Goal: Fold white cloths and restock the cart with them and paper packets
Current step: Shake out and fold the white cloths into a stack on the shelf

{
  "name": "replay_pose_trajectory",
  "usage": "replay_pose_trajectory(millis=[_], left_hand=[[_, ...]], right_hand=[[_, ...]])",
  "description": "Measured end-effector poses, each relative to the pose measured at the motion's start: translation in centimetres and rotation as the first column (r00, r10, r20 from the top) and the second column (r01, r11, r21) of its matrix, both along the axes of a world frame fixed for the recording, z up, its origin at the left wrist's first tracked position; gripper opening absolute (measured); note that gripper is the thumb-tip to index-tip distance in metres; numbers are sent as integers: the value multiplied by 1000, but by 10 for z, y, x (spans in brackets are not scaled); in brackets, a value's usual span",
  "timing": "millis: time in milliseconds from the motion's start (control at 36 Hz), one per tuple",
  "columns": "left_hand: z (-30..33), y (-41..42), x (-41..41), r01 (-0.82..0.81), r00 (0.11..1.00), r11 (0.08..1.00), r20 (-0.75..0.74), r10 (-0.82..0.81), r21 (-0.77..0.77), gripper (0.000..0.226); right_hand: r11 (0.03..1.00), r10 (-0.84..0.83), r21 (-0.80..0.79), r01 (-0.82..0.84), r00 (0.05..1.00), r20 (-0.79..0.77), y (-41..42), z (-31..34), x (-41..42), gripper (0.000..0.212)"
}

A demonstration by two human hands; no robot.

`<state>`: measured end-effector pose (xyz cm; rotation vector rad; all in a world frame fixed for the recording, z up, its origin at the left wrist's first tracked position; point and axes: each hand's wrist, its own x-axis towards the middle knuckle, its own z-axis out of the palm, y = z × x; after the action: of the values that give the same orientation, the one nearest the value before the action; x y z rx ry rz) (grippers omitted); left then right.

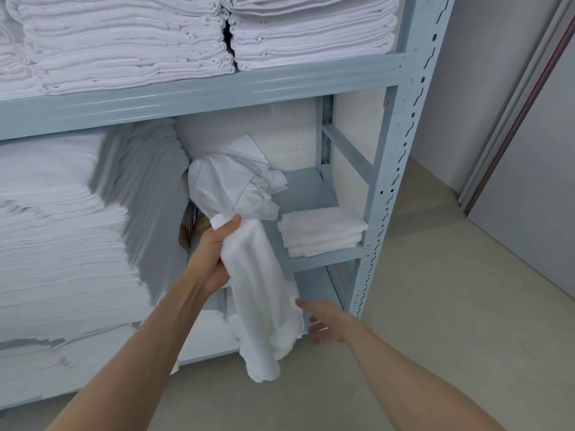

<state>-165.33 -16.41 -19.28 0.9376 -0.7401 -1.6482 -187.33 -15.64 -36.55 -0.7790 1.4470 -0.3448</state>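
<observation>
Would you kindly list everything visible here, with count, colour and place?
Rack: one, blue-grey metal, fills the left and centre.
Top stacks: at least two, white folded linen, top shelf.
Big stack: one, white, middle shelf left.
Crumpled cloth: one, white, middle shelf, beside the big stack.
Small stack: one, white folded cloths, middle shelf right.
Towel: one, white, hanging from the left hand.
Floor: beige, right.
Door: grey, far right.
Left hand: grips the towel's top.
Right hand: fingers straight, by the towel's lower edge.
</observation>
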Motion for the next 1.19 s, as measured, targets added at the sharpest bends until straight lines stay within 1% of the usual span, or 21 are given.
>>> replay_pose_trajectory(millis=[56,111,222,306,361,389,444,472,528,583,639,694,750,833,889,944,1000,1056,1083,1111,1194], left_hand=[[0,1,6,3,999,1000,-32,-3,10,28],[-1,3,12,-18,998,1000,-58,19,16,25],[-2,7,19,-19,998,1000,-54,19,6,21],[-6,9,28,-62,998,998,-6,62,33,28],[-9,9,35,-96,995,994,42,94,51,35],[-12,9,38,-114,991,991,70,110,64,35],[-17,8,45,-178,978,979,124,166,100,31],[-21,7,48,-225,967,967,148,207,119,31],[-29,6,56,-332,933,932,198,302,142,38],[-37,3,64,-422,891,897,243,384,132,34],[-44,-1,71,-471,857,874,298,420,119,23],[-51,-6,76,-514,820,851,353,450,107,24],[-57,-11,79,-546,783,832,410,468,93,29],[-64,-19,82,-572,742,813,490,458,108,44],[-65,-22,85,-555,742,821,527,415,134,50],[-65,-26,90,-522,772,838,506,385,159,43],[-63,-29,96,-508,805,843,447,390,180,32],[-59,-31,99,-499,827,846,396,400,189,22],[-58,-33,101,-491,834,851,384,397,186,18],[-58,-35,101,-486,836,855,382,395,179,15],[-56,-41,94,-498,812,856,420,406,135,11]], right_hand=[[999,26,20,-26,999,34,2,-3,13,65],[997,67,24,-67,998,2,5,-4,24,59],[988,150,70,-140,975,-163,10,-10,38,21],[926,360,222,-305,890,-281,11,-12,36,6],[903,428,215,-371,805,-410,8,-11,26,13],[918,388,138,-370,777,-496,5,-10,17,12],[951,173,-103,-292,775,-608,-3,-9,-3,12],[960,6,-225,-165,817,-577,-9,-11,-15,21],[918,-311,-351,183,882,-355,-19,-8,-37,33],[828,-501,-387,406,845,-185,-25,-5,-58,31],[758,-592,-436,486,793,-144,-26,-2,-74,36],[710,-644,-479,516,752,-144,-29,0,-85,45],[711,-639,-490,504,755,-150,-32,7,-91,48],[731,-631,-412,545,770,-101,-40,18,-97,37],[719,-653,-304,625,757,12,-44,28,-99,32],[678,-670,-231,698,716,196,-49,36,-103,27],[614,-677,-217,759,648,350,-55,42,-111,34],[517,-694,-237,822,565,447,-59,44,-121,38],[486,-709,-248,838,544,449,-59,42,-125,39],[492,-728,-279,824,566,387,-57,36,-130,39],[711,-655,-394,582,753,-70,-43,15,-141,37]])
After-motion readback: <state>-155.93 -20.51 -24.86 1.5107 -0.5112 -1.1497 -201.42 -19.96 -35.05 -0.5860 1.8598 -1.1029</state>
